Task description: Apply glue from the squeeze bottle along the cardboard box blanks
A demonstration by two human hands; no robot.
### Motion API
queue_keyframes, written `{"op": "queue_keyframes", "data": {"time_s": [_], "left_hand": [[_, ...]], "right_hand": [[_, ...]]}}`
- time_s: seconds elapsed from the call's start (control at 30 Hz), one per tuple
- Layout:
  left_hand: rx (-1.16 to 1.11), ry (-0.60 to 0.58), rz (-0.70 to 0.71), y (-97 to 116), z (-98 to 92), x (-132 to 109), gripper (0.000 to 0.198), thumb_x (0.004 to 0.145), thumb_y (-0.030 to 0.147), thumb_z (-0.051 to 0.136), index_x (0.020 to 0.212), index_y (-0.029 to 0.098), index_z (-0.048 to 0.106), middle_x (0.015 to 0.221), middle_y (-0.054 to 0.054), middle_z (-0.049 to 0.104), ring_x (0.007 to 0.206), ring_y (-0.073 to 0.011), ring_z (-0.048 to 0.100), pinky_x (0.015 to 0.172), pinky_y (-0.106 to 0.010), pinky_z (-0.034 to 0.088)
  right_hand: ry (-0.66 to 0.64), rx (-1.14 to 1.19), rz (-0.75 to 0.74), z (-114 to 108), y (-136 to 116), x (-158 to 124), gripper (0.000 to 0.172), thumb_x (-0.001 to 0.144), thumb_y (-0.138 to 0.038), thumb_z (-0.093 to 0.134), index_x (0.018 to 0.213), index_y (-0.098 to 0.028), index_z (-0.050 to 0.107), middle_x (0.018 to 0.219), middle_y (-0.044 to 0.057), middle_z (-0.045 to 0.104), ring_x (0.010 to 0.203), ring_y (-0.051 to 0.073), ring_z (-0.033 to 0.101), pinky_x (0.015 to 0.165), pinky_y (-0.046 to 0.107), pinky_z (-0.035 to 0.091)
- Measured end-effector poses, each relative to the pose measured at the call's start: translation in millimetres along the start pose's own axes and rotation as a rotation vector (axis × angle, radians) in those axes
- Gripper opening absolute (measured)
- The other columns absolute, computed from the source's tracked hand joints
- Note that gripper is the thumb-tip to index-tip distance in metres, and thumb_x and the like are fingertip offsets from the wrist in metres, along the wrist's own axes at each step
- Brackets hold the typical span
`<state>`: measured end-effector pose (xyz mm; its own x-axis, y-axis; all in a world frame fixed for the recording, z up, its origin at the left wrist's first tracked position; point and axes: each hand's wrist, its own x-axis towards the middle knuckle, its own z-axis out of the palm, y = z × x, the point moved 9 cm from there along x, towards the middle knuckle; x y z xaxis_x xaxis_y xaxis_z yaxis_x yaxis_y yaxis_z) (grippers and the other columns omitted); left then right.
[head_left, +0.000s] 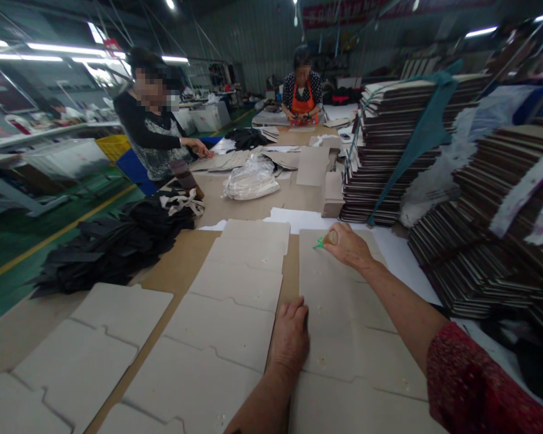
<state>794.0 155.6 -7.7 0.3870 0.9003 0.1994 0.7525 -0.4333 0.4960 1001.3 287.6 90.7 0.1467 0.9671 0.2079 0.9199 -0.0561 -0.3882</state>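
Note:
My right hand (350, 244) grips a small amber bottle (330, 237) with a green tip. That tip is at the upper part of a grey-beige cardboard panel (317, 277) in the right-hand row. My left hand (292, 334) rests lower down, its fingers curled, by the edge between the middle and right rows. Whatever may be inside those curled fingers is hidden. More overlapping cardboard panels (235, 283) form the middle row, and others (90, 349) lie to the left. Small wet-looking spots show on several panels.
Tall stacks of dark-edged boards (389, 157) stand at the right, one tied with a teal strip (416, 144). Black fabric pieces (113, 241) are heaped at the left edge. A clear plastic bag (252, 178) lies farther back. Two co-workers (151, 132) stand at the far tables.

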Motion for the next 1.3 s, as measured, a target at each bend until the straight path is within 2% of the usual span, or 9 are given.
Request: {"op": "queue_keyframes", "data": {"time_s": [0.17,0.33,0.5,0.6,0.7,0.9,1.03,1.17,1.3], "left_hand": [[0.006,-0.023,-0.019,1,-0.6,0,0.040,0.084,-0.003,0.047,0.112,0.017,0.067,0.135,-0.007,0.061,0.111,-0.0239,0.052,0.102,-0.043,0.046],[0.006,-0.014,-0.010,1,-0.7,0,0.041,0.082,-0.004,0.047,0.111,0.017,0.067,0.134,-0.006,0.061,0.111,-0.0239,0.052,0.101,-0.041,0.046],[0.021,-0.018,-0.010,2,-2.3,0,0.039,0.083,-0.004,0.046,0.110,0.016,0.067,0.132,-0.007,0.062,0.111,-0.0239,0.052,0.103,-0.040,0.045],[0.020,-0.022,-0.003,3,-3.3,0,0.043,0.078,-0.005,0.046,0.109,0.016,0.066,0.132,-0.007,0.062,0.112,-0.0242,0.052,0.104,-0.041,0.044],[-0.002,0.015,0.023,1,-3.8,0,0.045,0.075,-0.006,0.044,0.108,0.016,0.065,0.130,-0.008,0.062,0.113,-0.0242,0.053,0.105,-0.043,0.043],[-0.144,0.182,-0.050,-14,-10.6,4,0.035,0.081,0.003,0.042,0.106,0.017,0.062,0.111,-0.011,0.063,0.106,-0.0228,0.057,0.101,-0.041,0.047],[-0.202,0.244,-0.140,-22,-21.1,8,0.026,0.088,0.019,0.039,0.104,0.014,0.059,0.106,-0.015,0.057,0.105,-0.0262,0.055,0.101,-0.045,0.046],[-0.237,0.201,-0.230,-25,-28.9,16,0.024,0.085,0.029,0.045,0.092,0.015,0.062,0.092,-0.011,0.055,0.100,-0.0288,0.055,0.099,-0.048,0.046],[-0.272,0.149,-0.299,0,-41.3,19,0.032,0.083,0.034,0.046,0.097,0.011,0.063,0.094,-0.013,0.057,0.109,-0.0327,0.053,0.102,-0.052,0.042]], "right_hand": [[0.012,-0.001,0.005,1,-5,-1,0.028,0.079,-0.035,0.061,0.104,-0.025,0.054,0.110,0.005,0.056,0.078,0.018,0.055,0.057,0.028,0.026],[0.035,0.123,0.073,-4,8,-2,0.029,0.072,-0.032,0.066,0.099,-0.025,0.057,0.109,0.005,0.056,0.079,0.018,0.055,0.059,0.028,0.029],[0.084,0.413,0.273,-5,38,-12,0.038,0.060,-0.035,0.074,0.092,-0.024,0.057,0.099,0.004,0.062,0.079,0.019,0.057,0.061,0.028,0.037],[0.112,0.688,0.406,-1,52,-36,0.042,0.070,-0.049,0.064,0.102,-0.022,0.055,0.094,0.005,0.067,0.075,0.020,0.062,0.055,0.027,0.042],[0.124,0.935,0.463,-5,54,-74,0.042,0.083,-0.053,0.046,0.109,-0.022,0.056,0.097,0.008,0.071,0.075,0.020,0.067,0.049,0.027,0.045],[0.134,1.833,0.777,-11,44,-189,0.029,0.076,-0.036,0.069,0.101,-0.022,0.066,0.087,0.003,0.074,0.065,0.017,0.069,0.041,0.020,0.045],[0.228,1.997,0.854,-30,39,-265,0.029,0.078,-0.035,0.073,0.102,-0.020,0.069,0.088,0.003,0.075,0.065,0.018,0.070,0.041,0.020,0.048],[0.301,2.059,0.905,-41,26,-336,0.033,0.081,-0.044,0.071,0.103,-0.019,0.071,0.091,0.006,0.076,0.082,0.022,0.072,0.050,0.022,0.053],[0.441,2.117,0.904,-46,-1,-398,0.039,0.085,-0.054,0.065,0.103,-0.019,0.071,0.089,0.005,0.075,0.080,0.018,0.070,0.055,0.023,0.052]]}}
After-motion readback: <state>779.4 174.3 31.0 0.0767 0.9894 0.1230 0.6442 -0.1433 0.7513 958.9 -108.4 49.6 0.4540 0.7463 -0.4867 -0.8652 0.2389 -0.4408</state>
